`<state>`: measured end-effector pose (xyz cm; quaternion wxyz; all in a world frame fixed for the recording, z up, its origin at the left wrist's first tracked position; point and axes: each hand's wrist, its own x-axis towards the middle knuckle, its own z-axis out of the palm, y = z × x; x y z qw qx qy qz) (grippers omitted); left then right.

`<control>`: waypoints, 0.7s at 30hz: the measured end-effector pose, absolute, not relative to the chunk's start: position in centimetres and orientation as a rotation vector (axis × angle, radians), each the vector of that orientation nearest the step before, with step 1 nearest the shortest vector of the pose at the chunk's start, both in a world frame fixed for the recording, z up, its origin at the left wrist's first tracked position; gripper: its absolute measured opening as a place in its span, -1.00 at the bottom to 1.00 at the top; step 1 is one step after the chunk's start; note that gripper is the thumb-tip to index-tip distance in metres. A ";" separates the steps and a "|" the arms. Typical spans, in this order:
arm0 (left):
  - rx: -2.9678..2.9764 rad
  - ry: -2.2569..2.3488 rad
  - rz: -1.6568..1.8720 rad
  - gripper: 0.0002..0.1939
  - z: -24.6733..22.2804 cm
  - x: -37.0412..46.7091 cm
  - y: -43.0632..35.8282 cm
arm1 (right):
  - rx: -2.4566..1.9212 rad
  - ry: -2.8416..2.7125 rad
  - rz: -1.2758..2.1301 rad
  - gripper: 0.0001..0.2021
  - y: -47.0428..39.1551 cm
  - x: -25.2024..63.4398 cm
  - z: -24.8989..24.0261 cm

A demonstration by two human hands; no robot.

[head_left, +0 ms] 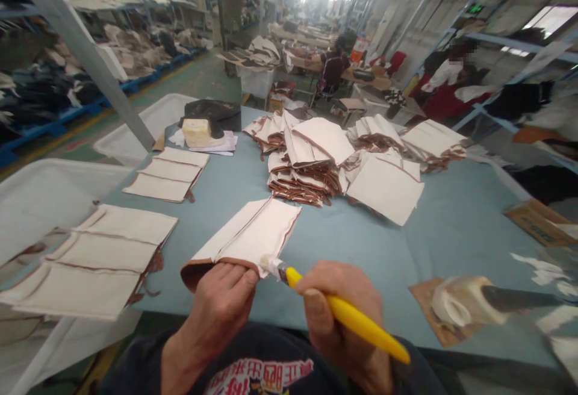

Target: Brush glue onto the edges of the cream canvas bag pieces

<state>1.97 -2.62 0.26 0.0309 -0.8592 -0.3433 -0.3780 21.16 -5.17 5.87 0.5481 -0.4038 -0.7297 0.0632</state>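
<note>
My right hand (336, 298) is closed round a paintbrush (356, 320) with a yellow handle. Its pale bristles touch the near right corner of a cream fabric pouch (253, 226) with brown-edged seams. The pouch lies on the blue-grey table in front of me. My left hand (226, 298) grips the pouch's near brown edge, where the opening shows dark brown inside. Further left, more cream sewn pieces (103, 250) lie flat, and a smaller set (169, 172) rests behind them.
Piles of cream pieces (307, 166) stand at the table's back. A yellowish block (196, 133) sits by black cloth at back left. To the right, a whitish container (467, 301) rests on brown card. White bins (58, 184) flank the left side. Two people are further off.
</note>
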 end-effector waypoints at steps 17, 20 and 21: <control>-2.647 -1.122 -1.275 -0.72 -1.1 1.9 -2.4 | -0.964 -1.779 0.139 -0.66 -5.4 19.7 5.5; -2.662 -1.107 -1.300 -0.71 -1.2 1.7 -2.2 | -0.945 -1.718 0.210 -0.66 -5.5 19.6 4.9; -2.667 -1.109 -1.308 -0.71 -1.3 1.7 -2.2 | -0.957 -1.660 0.225 -0.69 -5.4 19.7 4.7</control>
